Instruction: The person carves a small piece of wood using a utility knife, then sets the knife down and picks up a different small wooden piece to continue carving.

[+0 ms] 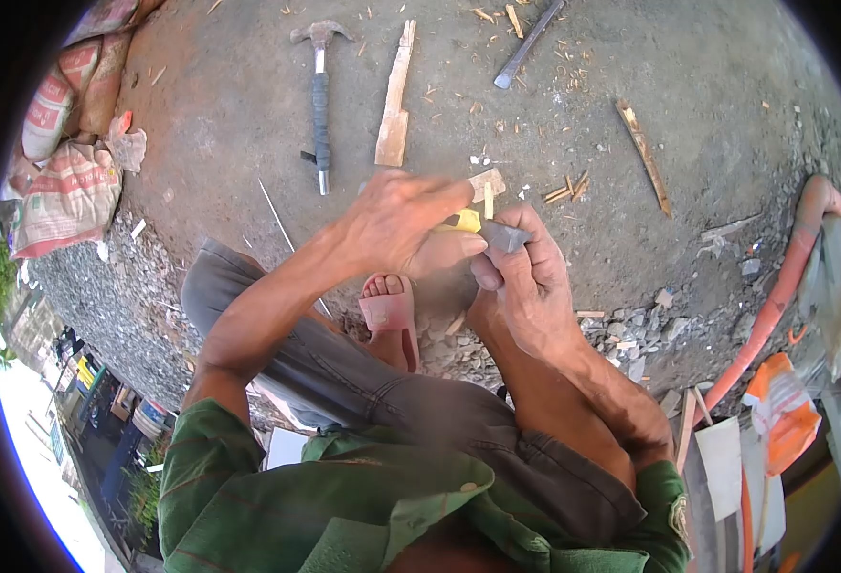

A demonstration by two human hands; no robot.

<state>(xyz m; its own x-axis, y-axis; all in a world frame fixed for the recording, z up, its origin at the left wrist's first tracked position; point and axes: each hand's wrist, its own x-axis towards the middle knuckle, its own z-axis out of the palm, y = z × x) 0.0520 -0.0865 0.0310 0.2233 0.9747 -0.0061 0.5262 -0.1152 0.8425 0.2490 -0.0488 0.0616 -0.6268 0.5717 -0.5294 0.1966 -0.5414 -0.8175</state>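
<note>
My left hand [403,224], blurred by motion, is closed around a small yellow piece [465,221]; its kind is hard to make out. My right hand [538,286] pinches a dark grey block [505,238] between thumb and fingers. Yellow piece and block meet between my hands, though whether they are joined is hidden. A thin pale wood sliver [488,201] stands up just behind them. Beyond my hands, a claw hammer [320,110] with a wrapped handle lies on the ground, beside a split wooden board [394,95]. Farther right is a flat metal chisel-like bar [529,46].
Wood splinters [569,188] and a longer wood strip [644,158] lie on the dirt. Filled sacks [67,196] are at the left. Gravel [115,296] borders the ground. At the right are a reddish pipe [774,301] and an orange-white bag [783,411]. My sandalled foot [390,310] is below my hands.
</note>
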